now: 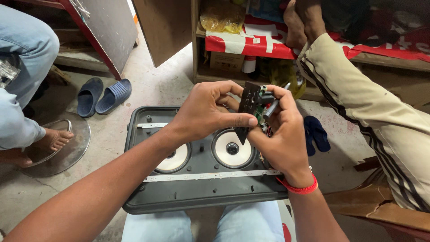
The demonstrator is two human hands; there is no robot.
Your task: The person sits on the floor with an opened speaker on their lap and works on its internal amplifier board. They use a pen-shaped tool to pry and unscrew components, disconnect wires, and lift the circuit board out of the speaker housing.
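Hands working a small circuit board (251,104) above the grey speaker panel (201,179) lying across the lap. Left hand (204,112) is pinching the board's dark faceplate between thumb and fingers; right hand (280,134) is closing around its component side. Gripping by the edges, clear of the solder and the red wires, is judged safest.
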